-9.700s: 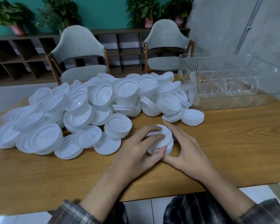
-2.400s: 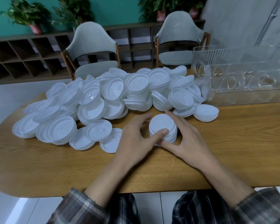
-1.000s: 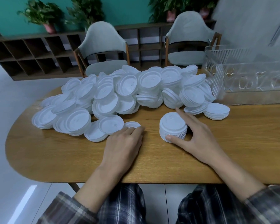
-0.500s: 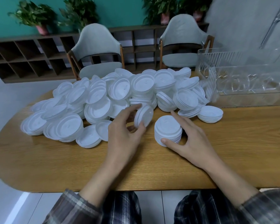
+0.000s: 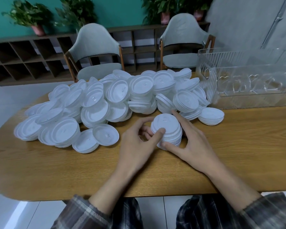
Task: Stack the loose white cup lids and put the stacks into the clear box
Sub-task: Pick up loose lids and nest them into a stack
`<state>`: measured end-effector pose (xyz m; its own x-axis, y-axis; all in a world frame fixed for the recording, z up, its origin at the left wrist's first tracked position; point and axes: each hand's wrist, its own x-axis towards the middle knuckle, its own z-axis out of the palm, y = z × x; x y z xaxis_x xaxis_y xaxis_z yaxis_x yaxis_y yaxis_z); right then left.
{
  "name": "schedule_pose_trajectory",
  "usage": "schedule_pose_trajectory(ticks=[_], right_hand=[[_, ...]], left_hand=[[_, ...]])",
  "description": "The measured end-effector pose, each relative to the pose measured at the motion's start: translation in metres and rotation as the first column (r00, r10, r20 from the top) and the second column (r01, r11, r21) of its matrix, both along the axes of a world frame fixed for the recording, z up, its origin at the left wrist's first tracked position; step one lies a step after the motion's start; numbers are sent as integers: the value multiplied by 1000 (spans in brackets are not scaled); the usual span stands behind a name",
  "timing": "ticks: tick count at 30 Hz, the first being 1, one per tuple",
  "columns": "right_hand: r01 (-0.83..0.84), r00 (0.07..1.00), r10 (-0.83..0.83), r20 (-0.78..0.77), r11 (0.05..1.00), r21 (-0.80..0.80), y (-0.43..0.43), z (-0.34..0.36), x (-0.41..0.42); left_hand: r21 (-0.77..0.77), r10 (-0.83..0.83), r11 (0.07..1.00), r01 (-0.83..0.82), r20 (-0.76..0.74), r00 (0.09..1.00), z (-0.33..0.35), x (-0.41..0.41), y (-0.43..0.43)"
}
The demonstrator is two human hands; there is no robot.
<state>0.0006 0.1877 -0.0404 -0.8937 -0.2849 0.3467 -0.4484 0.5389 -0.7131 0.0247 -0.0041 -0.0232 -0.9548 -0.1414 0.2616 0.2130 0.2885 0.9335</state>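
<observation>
Pile of loose white lids (image 5: 96, 103) at 10 o'clock on wooden table (image 5: 238, 146). Left hand (image 5: 137, 147) curls round lid stack (image 5: 167, 128) at centre, thumb on top lid. Right hand (image 5: 195, 146) grips the stack's other side, thumb at base. Clear box (image 5: 248, 76) at 2 o'clock, pile against it.

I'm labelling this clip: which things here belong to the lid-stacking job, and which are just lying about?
Job: stack, gripped by left hand and right hand; lid pile; clear box; table.
Lying about: chairs; plants; shelf.
</observation>
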Motion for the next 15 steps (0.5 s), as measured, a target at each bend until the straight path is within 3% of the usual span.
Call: schedule_pose_trajectory(ticks=[5, 7, 10, 15], right_hand=[[-7, 1000, 7, 8, 1000, 9, -1, -1, -1], [-26, 999, 26, 19, 1000, 8, 0, -1, -1], [-59, 998, 58, 24, 998, 13, -1, -1, 0], [-92, 995, 91, 34, 996, 2, -1, -2, 0]], left_hand=[[-158, 46, 986, -56, -65, 997, -4, -1, 0], [-207, -6, 978, -6, -54, 999, -3, -3, -4], [-183, -104, 977, 105, 15, 995, -1, -5, -8], [-216, -64, 975, 53, -43, 997, -1, -4, -8]])
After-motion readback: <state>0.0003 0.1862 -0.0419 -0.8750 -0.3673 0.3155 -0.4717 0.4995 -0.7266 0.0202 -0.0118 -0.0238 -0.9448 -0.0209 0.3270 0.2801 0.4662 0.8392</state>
